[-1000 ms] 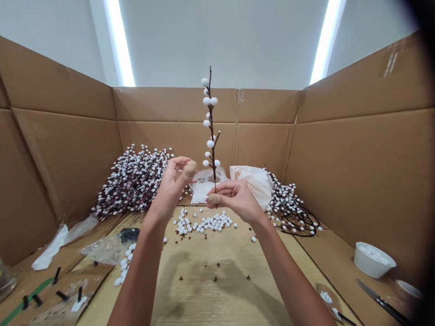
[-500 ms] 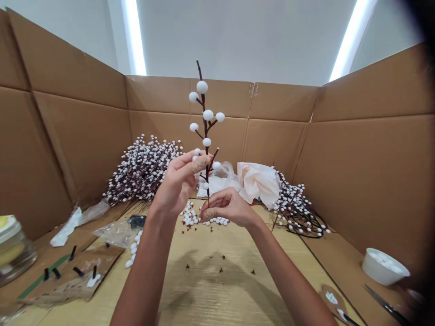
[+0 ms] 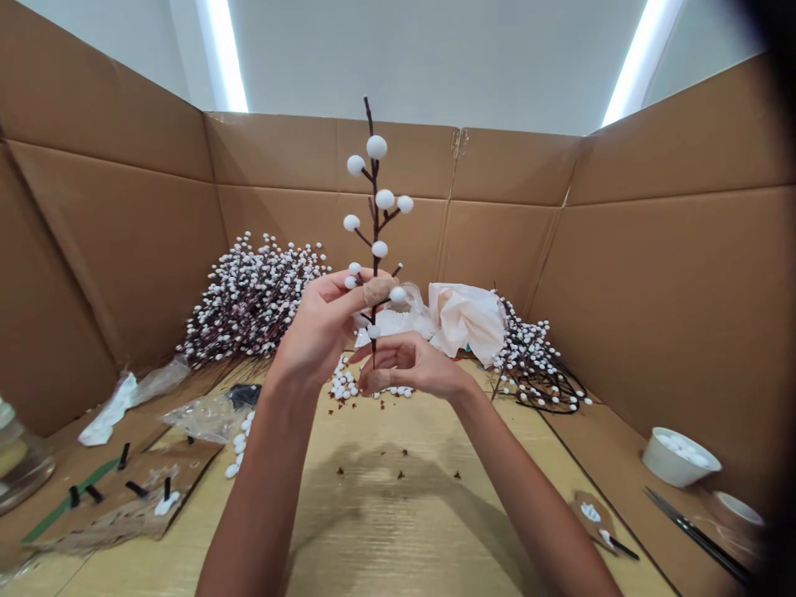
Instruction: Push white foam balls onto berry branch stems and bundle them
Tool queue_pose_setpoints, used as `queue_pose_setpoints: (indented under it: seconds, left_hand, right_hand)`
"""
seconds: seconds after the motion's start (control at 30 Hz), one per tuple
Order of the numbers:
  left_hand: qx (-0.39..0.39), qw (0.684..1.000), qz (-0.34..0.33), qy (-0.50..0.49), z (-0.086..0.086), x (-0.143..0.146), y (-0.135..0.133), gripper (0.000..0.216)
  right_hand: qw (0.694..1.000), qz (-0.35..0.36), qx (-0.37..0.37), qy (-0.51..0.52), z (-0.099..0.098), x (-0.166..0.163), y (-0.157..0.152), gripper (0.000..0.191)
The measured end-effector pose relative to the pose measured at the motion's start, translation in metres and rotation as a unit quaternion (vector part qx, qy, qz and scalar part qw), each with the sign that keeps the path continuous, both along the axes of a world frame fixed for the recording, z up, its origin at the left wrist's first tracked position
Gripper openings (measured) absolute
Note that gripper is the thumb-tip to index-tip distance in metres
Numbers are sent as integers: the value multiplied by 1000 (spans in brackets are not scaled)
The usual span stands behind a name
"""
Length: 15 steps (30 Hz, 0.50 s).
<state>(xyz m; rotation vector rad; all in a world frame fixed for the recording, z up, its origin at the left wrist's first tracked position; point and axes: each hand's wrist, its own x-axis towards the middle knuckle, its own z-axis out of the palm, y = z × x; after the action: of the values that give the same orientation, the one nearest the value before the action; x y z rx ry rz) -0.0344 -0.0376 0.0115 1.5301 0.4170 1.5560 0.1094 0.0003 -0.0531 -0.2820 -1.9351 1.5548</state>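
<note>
A thin dark twig (image 3: 375, 217) studded with small white balls stands upright in front of me. My right hand (image 3: 415, 366) pinches its lower end. My left hand (image 3: 323, 323) is closed round the stem higher up, thumb and a bandaged fingertip pressed at a white ball (image 3: 398, 293) beside a bare side shoot. Loose white balls (image 3: 346, 385) lie scattered on the cardboard just beyond my hands.
Cardboard walls (image 3: 652, 274) enclose the table. A big heap of finished twigs (image 3: 249, 298) lies back left, a smaller heap (image 3: 535, 365) back right, crumpled plastic bags (image 3: 466, 319) between. White bowl (image 3: 679, 456) and scissors (image 3: 696, 535) sit right; jar (image 3: 16, 452) and tape scraps left.
My left hand moved in from beside the twig and closed on its stem near the lower balls. The twig came closer and turned slightly; my right hand kept its pinch.
</note>
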Motion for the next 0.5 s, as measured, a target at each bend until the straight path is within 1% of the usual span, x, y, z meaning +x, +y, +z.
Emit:
queue_pose_setpoints:
  seconds: [0.07, 0.1, 0.17, 0.23, 0.3, 0.37, 0.5]
  left_hand:
    - [0, 1000, 18, -9, 1, -5, 2, 10]
    - [-2, 999, 28, -16, 1, -8, 3, 12]
    - [-4, 999, 45, -26, 2, -14, 5, 15]
    - [-5, 998, 55, -25, 3, -16, 7, 15]
    - [4, 998, 54, -13, 2, -16, 9, 14]
    - [18, 999, 47, 3, 1, -13, 11, 12]
    - [30, 998, 44, 29, -2, -6, 13, 12]
  right_hand:
    - [1000, 1, -2, -1, 5, 12, 1, 46]
    - [1000, -15, 2, 13, 8, 19, 2, 45]
    - [995, -70, 20, 73, 12, 32, 4, 30]
    - [981, -132, 35, 140, 14, 43, 8, 12]
    - [969, -167, 45, 177, 14, 49, 12, 6]
    - [963, -190, 54, 184, 13, 50, 16, 8]
    - [958, -227, 58, 165, 4, 41, 27, 18]
